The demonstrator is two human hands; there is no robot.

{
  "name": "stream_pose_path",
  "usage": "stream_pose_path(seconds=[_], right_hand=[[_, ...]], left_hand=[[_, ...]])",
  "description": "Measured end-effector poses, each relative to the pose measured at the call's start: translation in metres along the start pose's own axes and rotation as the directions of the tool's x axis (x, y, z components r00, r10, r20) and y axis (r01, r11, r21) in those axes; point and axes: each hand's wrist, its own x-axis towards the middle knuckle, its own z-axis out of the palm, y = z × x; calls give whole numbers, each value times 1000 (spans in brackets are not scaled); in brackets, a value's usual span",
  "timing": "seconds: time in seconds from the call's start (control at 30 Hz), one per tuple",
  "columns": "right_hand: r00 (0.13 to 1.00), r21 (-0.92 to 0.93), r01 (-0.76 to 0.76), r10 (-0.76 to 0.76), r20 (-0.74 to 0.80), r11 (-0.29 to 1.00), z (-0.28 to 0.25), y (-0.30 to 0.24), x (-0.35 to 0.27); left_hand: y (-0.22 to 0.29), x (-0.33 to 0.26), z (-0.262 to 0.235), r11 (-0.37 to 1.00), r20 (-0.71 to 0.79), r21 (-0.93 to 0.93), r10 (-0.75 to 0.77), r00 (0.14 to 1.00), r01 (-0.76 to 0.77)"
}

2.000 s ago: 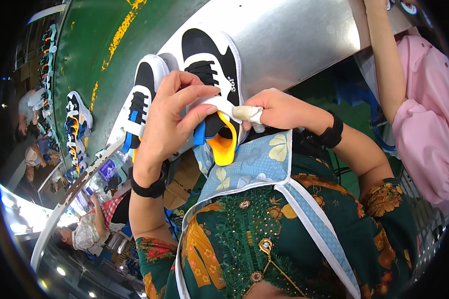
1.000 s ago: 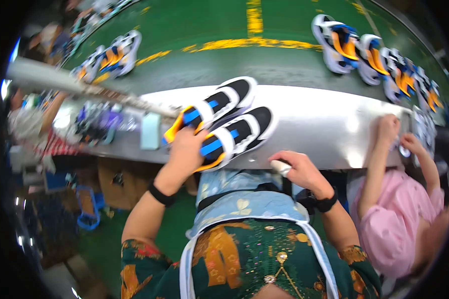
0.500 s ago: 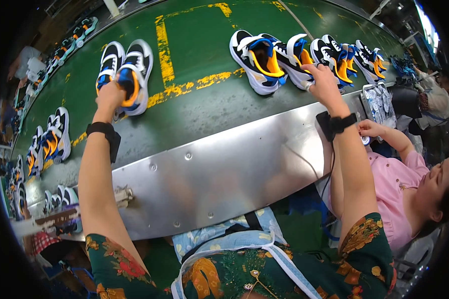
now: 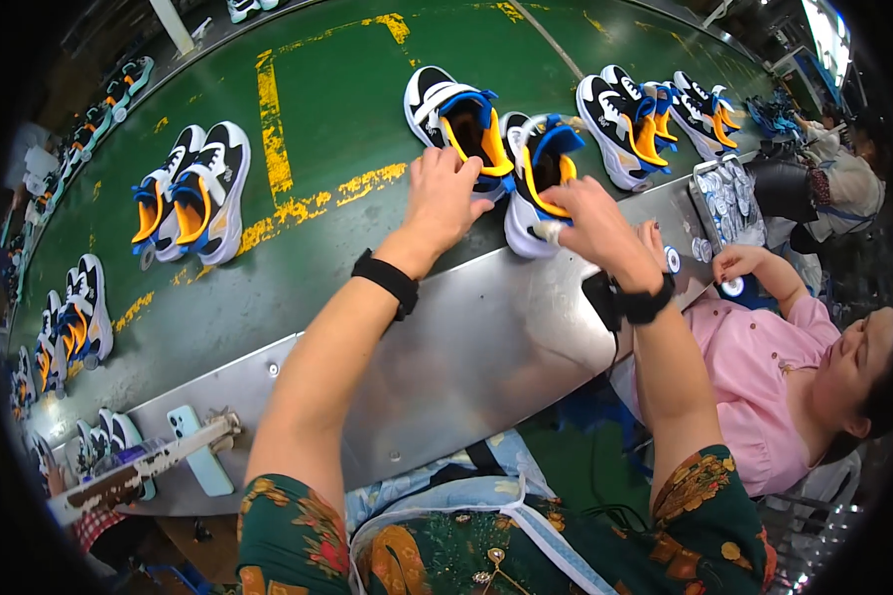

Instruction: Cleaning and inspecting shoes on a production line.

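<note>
Two black, white and blue sneakers with orange linings are in front of me. My left hand (image 4: 439, 203) is at the heel end of the left sneaker (image 4: 429, 104), its fingers bent over the collar and its thumb near the heel tab. At the heel of the right sneaker (image 4: 528, 233), which stands partly over the metal ledge, my right hand (image 4: 600, 228) pinches the collar edge. A white strap is raised over that shoe's opening. To the left, a matching pair of sneakers (image 4: 226, 159) stands side by side, untouched.
The green surface (image 4: 337, 109) carries worn yellow lines and more sneakers (image 4: 610, 124) at right and left (image 4: 94, 307). A metal ledge (image 4: 466, 347) runs before me, with a phone (image 4: 200, 451) and bracket (image 4: 159, 461). A co-worker in pink (image 4: 754, 387) sits right, near a tray of round pieces (image 4: 726, 203).
My left hand has let go of the left pair and moved right to another sneaker. That right-hand pair has separated from its neighbours, one shoe drawn nearer. The surface's contents have shifted left in view.
</note>
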Motion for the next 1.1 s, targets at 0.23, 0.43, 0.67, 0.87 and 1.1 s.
stream_pose_path(seconds=[0.23,0.43,0.67,0.87,1.1], right_hand=[[999,19,-34,33,30,999,-20,-61,-118],[993,22,-118,118,18,993,-29,-91,-187],[993,577,93,-122,12,812,-16,-162,-123],[945,501,307,-197,-261,809,122,-152,-26],[979,426,205,-190,-78,881,201,-224,-44]], left_hand=[[12,-42,-10,973,143,175,124,982,-149],[69,-185,-117,993,383,39,92,919,-116],[98,-309,-161,993,428,-61,-61,902,97],[119,-290,-183,984,93,-87,-148,985,156],[110,-279,-148,972,143,236,-53,988,18]])
